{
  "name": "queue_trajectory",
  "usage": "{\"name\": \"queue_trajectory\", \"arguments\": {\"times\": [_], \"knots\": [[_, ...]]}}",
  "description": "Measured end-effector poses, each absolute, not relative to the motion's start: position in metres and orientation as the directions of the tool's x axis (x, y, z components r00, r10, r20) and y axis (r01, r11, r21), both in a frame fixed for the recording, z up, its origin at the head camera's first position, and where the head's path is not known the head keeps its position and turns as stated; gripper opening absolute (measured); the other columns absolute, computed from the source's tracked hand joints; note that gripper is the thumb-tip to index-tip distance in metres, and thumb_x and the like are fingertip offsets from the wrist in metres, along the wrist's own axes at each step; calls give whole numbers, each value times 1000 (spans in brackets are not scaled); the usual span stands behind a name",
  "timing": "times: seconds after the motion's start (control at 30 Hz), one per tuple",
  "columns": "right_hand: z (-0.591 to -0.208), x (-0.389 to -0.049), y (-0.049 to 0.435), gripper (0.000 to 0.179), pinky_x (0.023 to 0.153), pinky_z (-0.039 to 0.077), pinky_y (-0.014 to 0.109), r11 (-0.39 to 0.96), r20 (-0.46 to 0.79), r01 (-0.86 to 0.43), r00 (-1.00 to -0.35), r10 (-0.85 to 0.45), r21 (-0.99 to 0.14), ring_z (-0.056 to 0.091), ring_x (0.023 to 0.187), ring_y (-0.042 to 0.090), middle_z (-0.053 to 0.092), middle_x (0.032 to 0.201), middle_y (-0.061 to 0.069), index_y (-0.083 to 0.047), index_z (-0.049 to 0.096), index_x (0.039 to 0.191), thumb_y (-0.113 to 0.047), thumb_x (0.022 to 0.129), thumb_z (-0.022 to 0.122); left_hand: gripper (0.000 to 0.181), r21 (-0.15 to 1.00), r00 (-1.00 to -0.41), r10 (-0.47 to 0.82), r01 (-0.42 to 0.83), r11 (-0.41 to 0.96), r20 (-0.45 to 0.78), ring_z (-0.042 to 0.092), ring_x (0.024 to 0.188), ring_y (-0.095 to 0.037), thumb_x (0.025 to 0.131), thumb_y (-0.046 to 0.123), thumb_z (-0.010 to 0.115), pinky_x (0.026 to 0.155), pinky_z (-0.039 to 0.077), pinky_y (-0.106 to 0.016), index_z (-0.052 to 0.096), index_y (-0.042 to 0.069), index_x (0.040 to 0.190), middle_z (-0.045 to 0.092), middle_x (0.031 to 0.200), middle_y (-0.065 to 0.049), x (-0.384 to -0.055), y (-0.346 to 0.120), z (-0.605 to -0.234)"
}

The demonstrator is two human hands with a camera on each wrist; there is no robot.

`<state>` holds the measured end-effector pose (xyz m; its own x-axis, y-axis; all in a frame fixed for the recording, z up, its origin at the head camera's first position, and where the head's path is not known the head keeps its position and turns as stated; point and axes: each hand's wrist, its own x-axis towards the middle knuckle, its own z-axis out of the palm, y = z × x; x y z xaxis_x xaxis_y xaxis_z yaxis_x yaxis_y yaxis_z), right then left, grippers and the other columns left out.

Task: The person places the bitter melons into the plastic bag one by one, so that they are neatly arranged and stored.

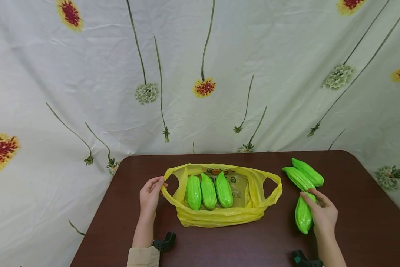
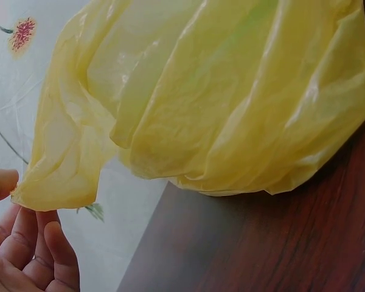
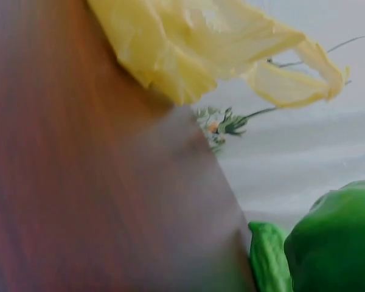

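Observation:
A yellow plastic bag (image 1: 220,218) lies with its mouth spread wide on the table. My left hand (image 1: 152,194) pinches its left handle (image 2: 61,188) between thumb and fingers. Inside the bag, three bright green bitter melons (image 1: 208,191) lie side by side. To the right of the bag, my right hand (image 1: 323,213) grips another bitter melon (image 1: 303,215) near its upper end, thumb on one side and fingers on the other. That melon looms large (image 3: 337,243) in the right wrist view, where the hand itself is out of sight. The bag's right handle (image 1: 275,193) stands looped open.
Two more bitter melons (image 1: 308,172) lie together just beyond my right hand. The dark reddish-brown table (image 1: 220,248) has rounded far corners. Behind it hangs a pale cloth (image 1: 186,118) printed with flowers.

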<state>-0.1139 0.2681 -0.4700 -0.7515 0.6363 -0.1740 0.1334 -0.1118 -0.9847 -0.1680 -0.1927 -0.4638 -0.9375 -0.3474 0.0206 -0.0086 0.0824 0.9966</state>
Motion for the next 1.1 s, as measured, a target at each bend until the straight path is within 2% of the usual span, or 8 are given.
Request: {"name": "queue_trajectory", "arguments": {"times": [0.03, 0.13, 0.27, 0.3, 0.53, 0.83, 1.1], "knots": [[-468, -114, 267, 50, 80, 40, 7, -105, -174, 139, -758, 629, -985, 50, 116, 7, 63, 87, -22, -6, 65, 119, -22, 74, 81, 30, 997, -937, -348, -8, 81, 21, 60, 78, -12, 94, 25, 58, 70, 46, -26, 64, 0, 110, 66, 76, 6, -168, -193, -464], [-461, -116, 263, 49, 80, 42, 8, -123, -185, 139, -771, 610, -983, 52, 114, 6, 64, 88, -21, -9, 66, 118, -22, 74, 81, 30, 997, -936, -350, -7, 77, 20, 61, 80, -16, 94, 25, 58, 69, 46, -26, 64, 0, 109, 66, 76, 6, -168, -192, -463], [-456, -120, 260, 46, 68, 46, 10, -157, -153, 71, -779, 608, -985, 60, 90, -2, 68, 87, -16, -6, 68, 114, -16, 71, 83, 30, 997, -937, -350, -8, 72, 17, 61, 82, -19, 94, 25, 59, 69, 46, -26, 64, -1, 109, 66, 75, 7, -168, -191, -464], [-456, -121, 261, 47, 68, 47, 10, -155, -136, 52, -786, 604, -987, 60, 88, -3, 68, 87, -15, -5, 68, 114, -15, 71, 83, 30, 997, -937, -350, -9, 71, 17, 61, 82, -20, 94, 25, 59, 69, 46, -26, 64, -1, 109, 66, 75, 7, -168, -191, -464], [-477, -136, 271, 50, 70, 49, 13, -106, 5, -76, -834, 552, -991, 62, 96, 0, 70, 97, -9, -4, 67, 115, -15, 70, 84, 32, 996, -939, -343, -21, 88, 10, 61, 81, -14, 94, 27, 58, 70, 46, -25, 63, 0, 111, 66, 77, 7, -168, -190, -463], [-426, -128, 229, 41, 70, 50, 15, -154, -1, -97, -843, 537, -983, 64, 93, 4, 70, 97, -5, -6, 70, 110, -11, 72, 82, 33, 996, -943, -333, -32, 84, -2, 60, 84, -15, 94, 27, 57, 71, 45, -24, 63, 1, 114, 67, 78, 7, -169, -190, -463], [-422, -136, 211, 44, 73, 52, 21, -214, 53, -166, -890, 453, -963, 63, 99, 12, 66, 110, 5, -4, 67, 115, -11, 74, 80, 31, 997, -941, -339, -16, 70, 9, 62, 84, -15, 94, 25, 59, 70, 46, -21, 63, 0, 112, 67, 76, 6, -168, -190, -464]]}}
